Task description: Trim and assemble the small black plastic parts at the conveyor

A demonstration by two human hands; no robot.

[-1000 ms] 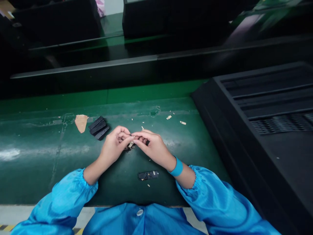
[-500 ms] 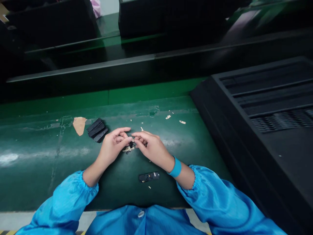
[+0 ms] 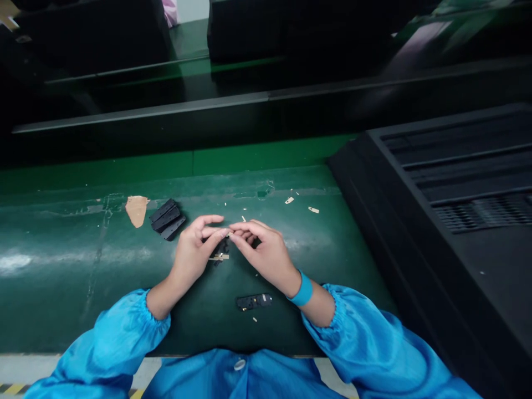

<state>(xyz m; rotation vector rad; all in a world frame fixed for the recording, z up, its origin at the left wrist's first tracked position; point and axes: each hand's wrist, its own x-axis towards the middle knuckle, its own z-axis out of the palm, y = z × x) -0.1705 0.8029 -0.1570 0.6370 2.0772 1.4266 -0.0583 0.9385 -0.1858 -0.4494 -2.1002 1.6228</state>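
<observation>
Over the middle of the green tabletop, my left hand and my right hand meet at their fingertips. Both are pinched closed, thumbs against fingers. A tiny pale bit shows where the fingertips come together; it is too small to name. Just below it lie small black pieces and a thin beige strip, partly covered by my left fingers. Closer to me rests a flat, elongated black plastic part with small metallic spots. My right wrist wears a blue band.
Left of my hands lie several black plastic parts side by side and a tan scrap. Small beige pieces are scattered beyond my right hand. A large black slotted tray fills the right side. A dark ledge runs across the back.
My fingertips have lifted slightly off the small black pieces, which now show more below them. The pinch has moved a little to the right. The view has shifted slightly.
</observation>
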